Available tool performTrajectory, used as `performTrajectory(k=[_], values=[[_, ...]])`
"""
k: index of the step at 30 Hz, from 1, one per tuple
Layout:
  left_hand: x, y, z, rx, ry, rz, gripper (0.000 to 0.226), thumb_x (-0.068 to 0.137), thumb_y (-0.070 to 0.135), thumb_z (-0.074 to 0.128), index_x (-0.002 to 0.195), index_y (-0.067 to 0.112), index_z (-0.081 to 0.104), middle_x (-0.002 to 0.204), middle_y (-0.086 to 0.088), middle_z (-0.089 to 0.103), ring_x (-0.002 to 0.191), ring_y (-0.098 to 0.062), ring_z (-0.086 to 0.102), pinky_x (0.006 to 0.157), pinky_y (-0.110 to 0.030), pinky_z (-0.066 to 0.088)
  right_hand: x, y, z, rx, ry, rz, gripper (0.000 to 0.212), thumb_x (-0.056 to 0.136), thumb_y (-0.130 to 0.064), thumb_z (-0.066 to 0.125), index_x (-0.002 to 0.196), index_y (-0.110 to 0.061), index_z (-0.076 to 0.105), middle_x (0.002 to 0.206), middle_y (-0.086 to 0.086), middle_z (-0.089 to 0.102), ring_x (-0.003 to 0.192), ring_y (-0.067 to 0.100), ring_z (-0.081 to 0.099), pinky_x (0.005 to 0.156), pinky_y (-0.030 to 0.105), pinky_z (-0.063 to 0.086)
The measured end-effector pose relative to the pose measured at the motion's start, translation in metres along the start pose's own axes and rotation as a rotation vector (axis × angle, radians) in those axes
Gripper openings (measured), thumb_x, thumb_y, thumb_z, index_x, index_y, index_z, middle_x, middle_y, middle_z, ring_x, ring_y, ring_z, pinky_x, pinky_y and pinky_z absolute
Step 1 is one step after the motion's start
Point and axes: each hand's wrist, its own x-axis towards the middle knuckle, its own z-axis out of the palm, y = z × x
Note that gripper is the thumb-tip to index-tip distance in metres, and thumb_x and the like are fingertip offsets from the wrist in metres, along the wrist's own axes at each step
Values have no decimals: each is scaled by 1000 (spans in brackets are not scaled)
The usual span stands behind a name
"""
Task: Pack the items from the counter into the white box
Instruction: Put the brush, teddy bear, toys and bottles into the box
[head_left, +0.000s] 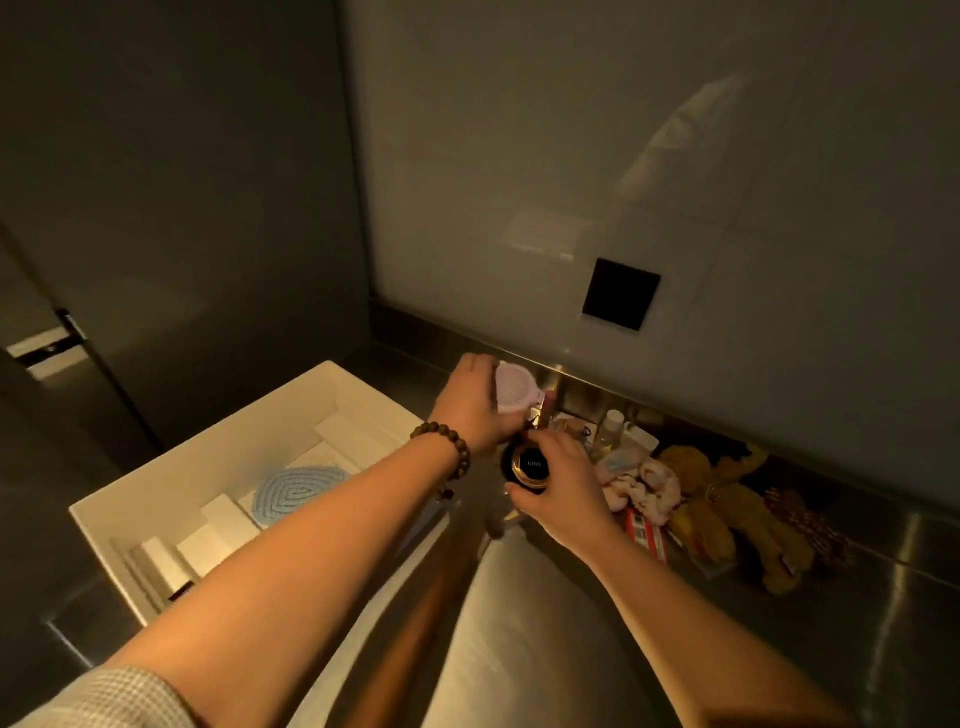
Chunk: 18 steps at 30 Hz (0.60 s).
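Observation:
My left hand (475, 402), with a bead bracelet on the wrist, holds a pale pink round pad (514, 388) above the counter just right of the white box (228, 431). My right hand (558, 486) grips a black round compact with a gold rim (530, 466) beside it. Inside the box lie a blue knitted oval pad (301, 488) and several white blocks (228, 519). More items remain on the counter to the right: a pink scrunchie (647, 493), a yellow plush toy (727, 514), a small clear bottle (609, 431) and a red-and-white packet (644, 535).
The steel counter (545, 623) runs along a pale wall with a black square plate (621, 294). A dark cabinet side (182, 208) stands behind the box at the left. A dark patterned item (810, 519) lies at the far right of the pile.

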Motion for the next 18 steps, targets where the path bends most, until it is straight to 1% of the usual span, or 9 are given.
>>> performTrajectory(k=[2,3,5,8,10,12,13,15,18], values=[[-3,-7,-36,19,53,15,63,64,43,78,114,16,50,113,-1,47,89,-9,47,74,-21,39,7,-21,-5,16,-8,-25,63,75,-36,76,130,-29,47,130,-8,48,121,12,43,97,23,40],[-6,-13,-54,37,77,14,62,64,43,78,113,15,51,111,-1,47,88,-8,46,74,-21,39,11,-33,-6,27,-20,-39,63,75,-35,76,130,-28,46,130,-7,47,121,13,44,98,25,41],[-16,-30,-88,84,113,-5,64,64,43,79,114,14,52,109,-1,48,90,-10,47,76,-22,38,19,-57,-6,60,-45,-73,65,75,-34,77,132,-27,45,131,-5,46,121,14,45,99,28,45],[-39,-65,-132,177,140,-59,66,63,38,80,117,13,52,113,-5,50,96,-13,50,78,-20,37,33,-97,3,114,-66,-145,71,74,-31,79,136,-25,44,130,-2,45,119,15,47,97,25,44],[-58,-90,-155,213,146,-122,67,64,37,80,118,13,51,115,-6,50,97,-12,49,80,-20,37,43,-124,15,138,-136,-187,74,74,-30,79,138,-28,41,132,-2,43,120,14,46,99,27,44],[-78,-112,-172,224,160,-184,66,65,37,80,119,13,50,115,-6,50,97,-12,49,81,-22,39,53,-147,30,119,-252,-237,73,74,-32,79,137,-30,42,130,-2,41,120,16,46,100,30,44],[-88,-122,-178,225,169,-210,65,65,37,80,118,13,51,114,-6,51,95,-12,49,80,-22,40,57,-156,39,83,-328,-274,72,73,-35,79,135,-30,44,127,-3,42,118,17,47,98,28,44],[-105,-138,-185,225,184,-252,63,64,39,80,115,14,52,111,-5,51,92,-11,49,78,-23,40,63,-171,57,-40,-510,-371,67,71,-39,79,129,-31,48,120,-4,46,111,16,50,90,25,44],[-123,-157,-188,220,176,-283,64,64,40,80,116,16,52,111,-2,51,94,-10,48,79,-22,40,66,-186,86,-214,-777,-470,61,68,-42,81,121,-32,53,108,-10,49,102,13,51,80,23,44]])
